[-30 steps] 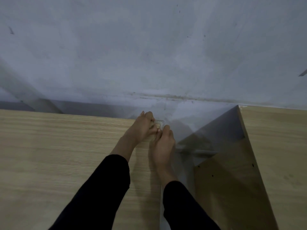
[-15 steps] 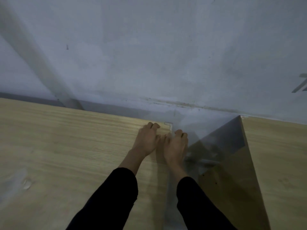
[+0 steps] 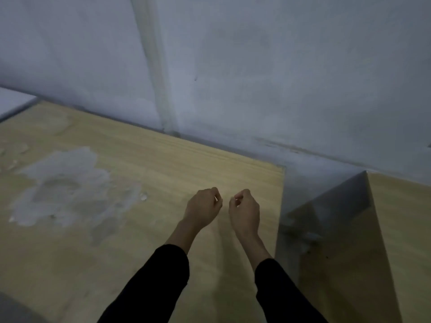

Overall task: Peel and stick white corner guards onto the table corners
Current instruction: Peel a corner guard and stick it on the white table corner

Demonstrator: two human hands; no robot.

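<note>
**Head view, left to right**

1. Light wood-grain tabletop [image 3: 144,241]: fills the left and centre of the view. Its far edge runs along a grey plaster wall [image 3: 279,78].
2. Irregular whitish-grey worn patch [image 3: 65,183]: lies on the left part of the tabletop, well apart from both hands. Small flecks of the same colour lie just beside its right edge.
3. Pale vertical strip on the wall [image 3: 152,66]: runs from the top of the frame down to the far edge of the tabletop.
4. Left hand [image 3: 203,207]: above the tabletop, right of centre, back of the hand up, in a black sleeve [image 3: 158,283]. The fingers [image 3: 215,193] are loosely curled toward the palm, and the thumb is close to the index fingertip. No object shows between them.
5. Right hand [image 3: 245,209]: just beside the left hand but apart from it, also in a black sleeve. The fingers [image 3: 241,194] are loosely curled inward, and no object shows in them. Whether either hand touches the tabletop cannot be told.
6. Far right corner of the tabletop [image 3: 281,169]: beyond the hands and to their right, near the wall. The white corner guard cannot be made out there, as the area is blurred and dim. Neither hand is on this corner.
7. Gap [image 3: 303,197]: shadowed grey, separates the tabletop from the next unit.
8. Second light wood panel [image 3: 401,241]: at the right edge of the view. Its grey side face [image 3: 345,199] is turned toward the gap.
</note>
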